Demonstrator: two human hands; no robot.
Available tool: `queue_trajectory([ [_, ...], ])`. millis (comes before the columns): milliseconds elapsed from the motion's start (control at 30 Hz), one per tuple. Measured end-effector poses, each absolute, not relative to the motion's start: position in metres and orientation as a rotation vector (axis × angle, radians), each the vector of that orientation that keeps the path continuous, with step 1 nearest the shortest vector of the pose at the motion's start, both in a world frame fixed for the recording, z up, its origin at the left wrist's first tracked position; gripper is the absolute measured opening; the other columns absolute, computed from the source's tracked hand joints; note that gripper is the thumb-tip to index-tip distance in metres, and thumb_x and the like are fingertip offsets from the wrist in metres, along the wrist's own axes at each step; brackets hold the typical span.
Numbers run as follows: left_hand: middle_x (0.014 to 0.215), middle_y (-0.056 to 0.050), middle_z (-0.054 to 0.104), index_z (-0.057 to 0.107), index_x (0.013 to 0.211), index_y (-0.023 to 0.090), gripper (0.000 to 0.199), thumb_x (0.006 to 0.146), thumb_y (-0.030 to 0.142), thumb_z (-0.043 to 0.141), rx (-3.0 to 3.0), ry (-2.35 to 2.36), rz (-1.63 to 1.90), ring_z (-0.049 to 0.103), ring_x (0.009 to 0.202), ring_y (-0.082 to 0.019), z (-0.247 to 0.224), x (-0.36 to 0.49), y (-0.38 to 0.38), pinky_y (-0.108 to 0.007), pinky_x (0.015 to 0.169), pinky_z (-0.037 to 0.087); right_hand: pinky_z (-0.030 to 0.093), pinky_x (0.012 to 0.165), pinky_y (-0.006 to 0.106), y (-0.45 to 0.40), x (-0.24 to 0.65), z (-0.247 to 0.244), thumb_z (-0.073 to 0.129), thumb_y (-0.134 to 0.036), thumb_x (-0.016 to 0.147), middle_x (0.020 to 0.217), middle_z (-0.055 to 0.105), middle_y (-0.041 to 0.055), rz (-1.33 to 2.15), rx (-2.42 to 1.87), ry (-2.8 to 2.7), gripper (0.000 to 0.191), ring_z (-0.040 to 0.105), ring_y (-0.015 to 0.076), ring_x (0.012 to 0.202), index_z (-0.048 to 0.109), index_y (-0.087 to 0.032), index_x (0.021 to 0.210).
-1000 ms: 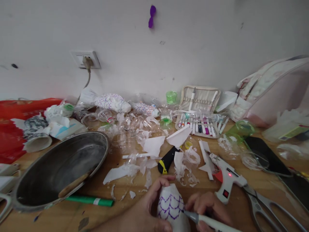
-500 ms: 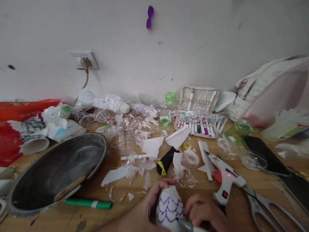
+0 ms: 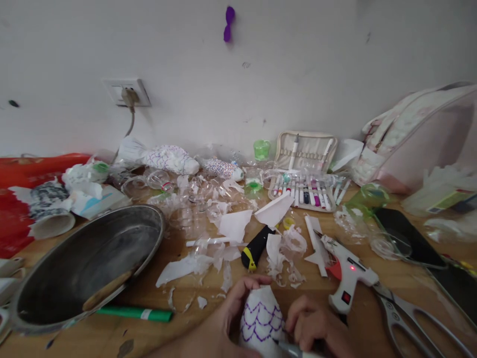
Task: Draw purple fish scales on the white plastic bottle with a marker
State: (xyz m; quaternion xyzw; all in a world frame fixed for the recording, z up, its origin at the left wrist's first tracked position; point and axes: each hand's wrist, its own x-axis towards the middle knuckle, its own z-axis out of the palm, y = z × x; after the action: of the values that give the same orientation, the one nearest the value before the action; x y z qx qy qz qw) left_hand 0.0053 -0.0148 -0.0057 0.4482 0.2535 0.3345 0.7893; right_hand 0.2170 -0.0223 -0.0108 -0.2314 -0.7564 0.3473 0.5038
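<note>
At the bottom middle, my left hand (image 3: 227,318) is wrapped round a white paper-covered fish body (image 3: 263,318) with purple scale lines drawn on it. My right hand (image 3: 316,325) grips a marker (image 3: 294,349), its tip against the lower part of the scales. The marker's far end runs out of the frame. Just above the fish body lie a black and yellow utility knife (image 3: 257,247) and scraps of white paper (image 3: 236,224). Right of my right hand rests a white glue gun (image 3: 350,278) with a red light on.
An oval metal pan (image 3: 89,258) holding a wooden-handled tool stands at left, a green marker (image 3: 136,313) by it. Scissors (image 3: 406,318) lie at right. Behind are a marker case (image 3: 305,149), two decorated fish (image 3: 171,159), clear plastic pieces and a pink backpack (image 3: 421,139).
The marker tip has shifted slightly along the lower scales. My left hand keeps its hold on the fish body. The whole view has moved a little.
</note>
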Motion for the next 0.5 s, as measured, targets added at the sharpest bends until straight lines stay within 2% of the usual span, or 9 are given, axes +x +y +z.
queue_trajectory([
  [200,0.137,-0.005,0.030,0.043,0.113,0.031,0.067,0.058,0.036,0.082,0.963,0.531,0.698,0.027,0.129,-0.030,-0.007,0.004,-0.014,-0.044,0.104,0.022,0.048,0.053,0.021,-0.023,0.219,-0.011,0.055,-0.039,0.088,0.061,0.056,0.0004,0.853,-0.551,-1.818,0.017,0.060,0.0161,0.061,0.056,-0.023,0.083],
  [333,0.136,-0.004,0.029,0.042,0.113,0.032,0.064,0.062,0.036,0.080,0.999,0.517,0.682,0.033,0.123,-0.027,-0.005,0.003,-0.014,-0.042,0.100,0.027,0.044,0.048,0.021,-0.028,0.213,-0.012,0.054,-0.043,0.088,0.060,0.053,-0.0002,0.802,-0.632,-1.755,0.021,0.058,0.0154,0.057,0.056,-0.024,0.079],
  [500,0.135,-0.005,0.030,0.040,0.113,0.030,0.064,0.063,0.038,0.079,1.016,0.468,0.673,0.031,0.124,-0.028,-0.005,0.003,-0.012,-0.041,0.099,0.026,0.044,0.044,0.026,-0.032,0.211,-0.013,0.055,-0.041,0.084,0.057,0.052,0.0002,0.763,-0.755,-1.665,0.018,0.057,0.0185,0.054,0.052,-0.025,0.075],
])
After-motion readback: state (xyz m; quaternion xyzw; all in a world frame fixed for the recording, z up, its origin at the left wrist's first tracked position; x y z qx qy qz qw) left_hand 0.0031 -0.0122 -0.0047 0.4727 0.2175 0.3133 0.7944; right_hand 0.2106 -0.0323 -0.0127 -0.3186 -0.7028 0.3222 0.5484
